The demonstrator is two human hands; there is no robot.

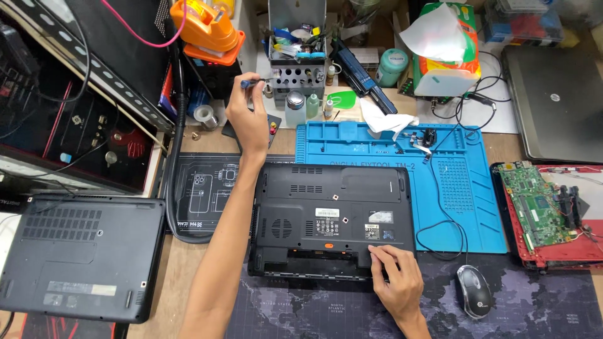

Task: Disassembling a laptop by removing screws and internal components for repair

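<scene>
A small screwdriver (251, 81) is pinched in the left hand (247, 119), raised beyond the upturned black laptop (331, 216); the laptop's near edge is pressed flat by the open-fingered right hand (396, 282).

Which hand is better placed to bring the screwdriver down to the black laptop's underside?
The left hand, probably. It already grips the screwdriver up by the tool rack, above the upturned black laptop. The right hand holds no tool; its fingers rest flat on the laptop's near edge.
</scene>
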